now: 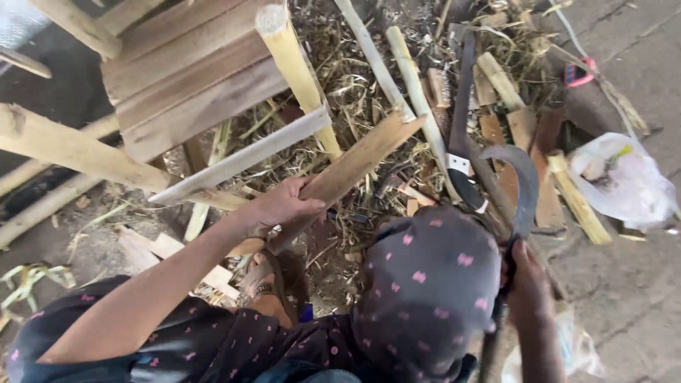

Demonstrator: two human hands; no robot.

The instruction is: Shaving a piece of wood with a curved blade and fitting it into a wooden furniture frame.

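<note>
Gripping a flat wooden slat point(355, 164) near its lower end, left hand point(284, 204) closed around it, slat slanting up to the right over dry stalk litter point(355, 92). Clutching the handle of a curved sickle point(523, 181), right hand point(526, 284) closed beside a knee in dark pink-dotted cloth point(425, 284). Lying beyond: bamboo poles point(298, 71), a white plastic bag point(624, 181).
</note>
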